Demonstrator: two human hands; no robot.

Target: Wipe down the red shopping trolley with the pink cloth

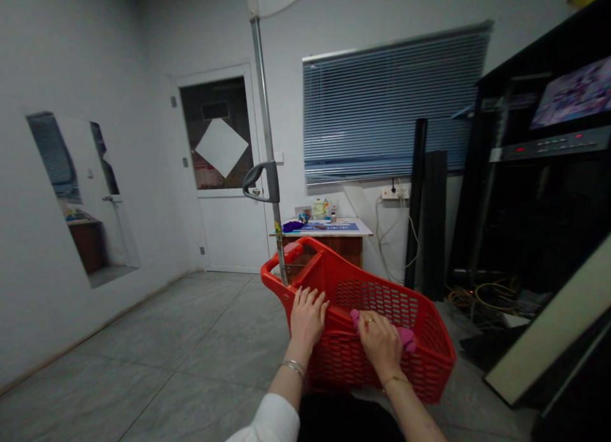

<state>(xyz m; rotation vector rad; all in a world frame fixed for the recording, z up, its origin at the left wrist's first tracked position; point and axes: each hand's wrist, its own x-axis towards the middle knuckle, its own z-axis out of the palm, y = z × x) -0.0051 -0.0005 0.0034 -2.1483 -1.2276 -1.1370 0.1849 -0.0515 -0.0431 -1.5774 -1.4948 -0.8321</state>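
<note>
A grey tiled floor (181,359) lies wide and free to the left of the hands. The left hand (308,318) rests flat, fingers spread, on the near rim of a red plastic mesh basket (382,296), just before a thin metal pole (267,143). Beside it the right hand (380,341) holds a pink cloth (408,339) on the same rim, fingers curled over it. To its right a tall black cabinet (525,226) stands near.

We can read no text anywhere; print on the table's (356,227) blue mat (324,226) is too blurred.
</note>
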